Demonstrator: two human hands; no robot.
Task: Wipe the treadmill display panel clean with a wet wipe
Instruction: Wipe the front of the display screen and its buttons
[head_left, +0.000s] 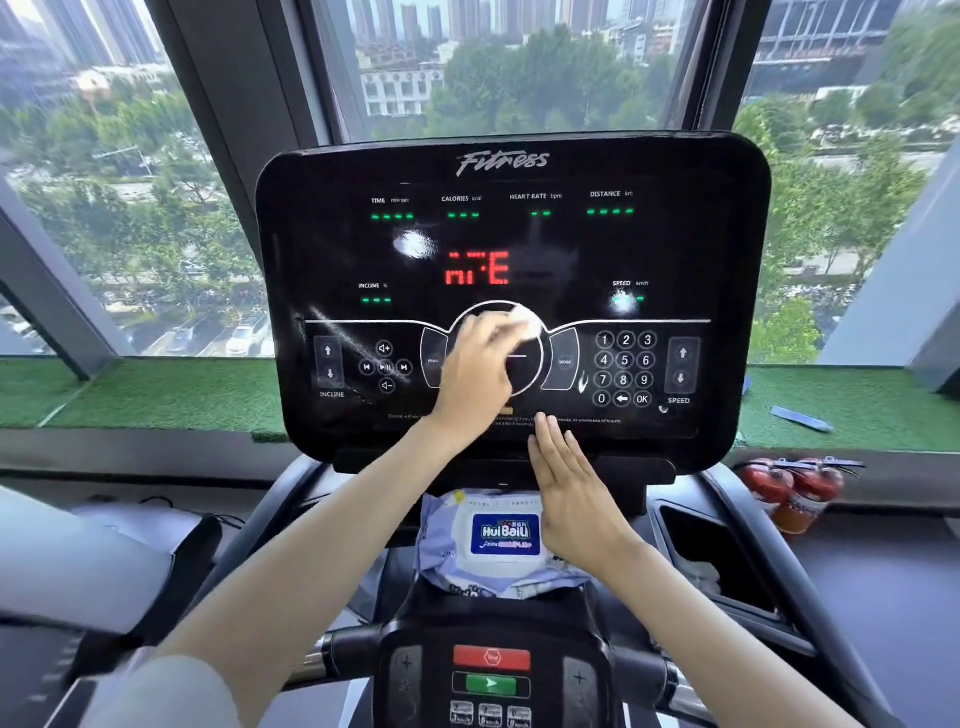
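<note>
Pressing one wipe (525, 323) on the panel (727, 249), left hand (475, 376) fingers clamp it; right hand (574, 499) flat, fingers together, over one pack (467, 551).

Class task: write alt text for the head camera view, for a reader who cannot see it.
A person's left hand presses a white wet wipe against the centre of a black treadmill display panel, while the right hand rests flat, fingers open, at the panel's lower edge. A pack of wipes lies below the panel; windows behind show trees and buildings.
</note>
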